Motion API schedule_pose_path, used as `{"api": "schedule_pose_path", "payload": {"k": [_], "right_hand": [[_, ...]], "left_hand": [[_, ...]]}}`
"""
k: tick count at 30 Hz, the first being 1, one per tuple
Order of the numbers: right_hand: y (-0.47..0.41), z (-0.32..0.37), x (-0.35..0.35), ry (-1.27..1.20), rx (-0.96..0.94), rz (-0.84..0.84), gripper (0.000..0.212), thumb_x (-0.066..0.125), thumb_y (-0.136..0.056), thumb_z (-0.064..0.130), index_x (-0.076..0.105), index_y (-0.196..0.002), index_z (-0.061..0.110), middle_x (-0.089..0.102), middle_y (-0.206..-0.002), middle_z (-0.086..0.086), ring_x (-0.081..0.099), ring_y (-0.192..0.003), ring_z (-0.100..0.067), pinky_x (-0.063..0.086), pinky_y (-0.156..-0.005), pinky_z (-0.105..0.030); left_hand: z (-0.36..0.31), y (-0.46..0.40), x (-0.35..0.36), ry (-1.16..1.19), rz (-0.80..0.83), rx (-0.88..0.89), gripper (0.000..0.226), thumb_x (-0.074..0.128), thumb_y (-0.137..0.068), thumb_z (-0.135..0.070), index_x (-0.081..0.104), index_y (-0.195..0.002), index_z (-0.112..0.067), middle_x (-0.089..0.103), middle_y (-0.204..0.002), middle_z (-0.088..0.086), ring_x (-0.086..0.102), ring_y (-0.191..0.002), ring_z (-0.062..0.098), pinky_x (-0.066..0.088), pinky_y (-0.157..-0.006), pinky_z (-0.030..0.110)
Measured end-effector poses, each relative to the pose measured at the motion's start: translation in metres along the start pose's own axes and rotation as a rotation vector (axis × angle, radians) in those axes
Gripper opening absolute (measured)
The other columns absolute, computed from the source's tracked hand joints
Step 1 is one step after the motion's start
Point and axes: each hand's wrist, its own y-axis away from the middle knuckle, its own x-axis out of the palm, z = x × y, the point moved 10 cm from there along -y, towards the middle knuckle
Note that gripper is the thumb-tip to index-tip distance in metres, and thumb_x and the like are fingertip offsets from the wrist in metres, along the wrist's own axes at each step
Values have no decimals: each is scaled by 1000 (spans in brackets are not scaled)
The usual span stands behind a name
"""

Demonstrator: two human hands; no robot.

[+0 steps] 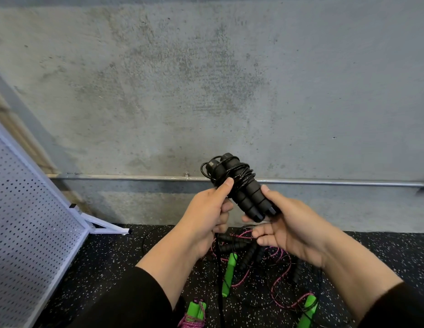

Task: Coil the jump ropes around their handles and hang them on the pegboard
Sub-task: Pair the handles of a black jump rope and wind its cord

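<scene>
A black jump rope is held up in front of the concrete wall, its two foam handles side by side with black cord wound around their upper half. My right hand cradles the lower ends of the handles from below. My left hand pinches the cord against the handles with its thumb, and a loose strand of cord hangs down from it. The white pegboard leans at the left edge.
On the speckled black floor below my hands lie several tangled jump ropes: green handles with pink cord and more black handles. One green pair wrapped in pink cord lies at the bottom. A metal pipe runs along the wall.
</scene>
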Motion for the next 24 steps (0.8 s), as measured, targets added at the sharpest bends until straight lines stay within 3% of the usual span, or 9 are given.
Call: {"api": "schedule_pose_path", "payload": {"k": [4, 9, 14, 18, 21, 24], "right_hand": [[-4, 9, -8, 24, -113, -63, 46, 57, -97, 45, 70, -118, 7, 65, -94, -14, 52, -63, -15, 49, -54, -29], [4, 38, -26, 205, -388, -290, 24, 59, -101, 32, 72, -119, 21, 69, -113, -1, 54, -80, -11, 52, -61, -30], [16, 53, -19, 587, -504, -410, 28, 62, -99, 33, 61, -127, 32, 63, -91, 6, 58, -68, -9, 48, -61, -21], [19, 58, -5, 803, -617, -419, 39, 71, -92, 30, 59, -129, 36, 59, -113, 6, 55, -93, 3, 40, -80, -12], [21, 56, 7, 905, -649, -385, 45, 78, -86, 28, 56, -122, 46, 53, -112, 11, 51, -104, 7, 38, -89, -8], [21, 55, 11, 934, -643, -362, 46, 81, -81, 32, 56, -118, 44, 52, -114, 17, 50, -106, 11, 36, -87, -4]], "left_hand": [[1, 0, -1, -27, 0, -25, 40, 58, -98, -54, 48, -100, -15, 41, -64, -5, 21, -45, 7, 20, -41, 20], [10, 3, 4, -50, 30, -124, 49, 55, -98, -56, 65, -117, -12, 48, -65, -4, 23, -44, 6, 17, -41, 20], [13, 7, 13, -68, 90, -165, 63, 58, -92, -65, 59, -124, -11, 53, -70, -3, 25, -47, 7, 17, -44, 21], [19, 6, 15, 24, 85, -194, 80, 58, -81, -78, 60, -123, -10, 53, -73, -2, 25, -49, 7, 20, -40, 20], [23, 5, 14, 109, 63, -202, 73, 58, -79, -81, 65, -115, -18, 49, -72, -2, 24, -48, 7, 21, -37, 19], [24, 4, 12, 156, 44, -200, 64, 65, -81, -73, 63, -112, -17, 45, -69, -2, 23, -47, 8, 19, -37, 19]]}}
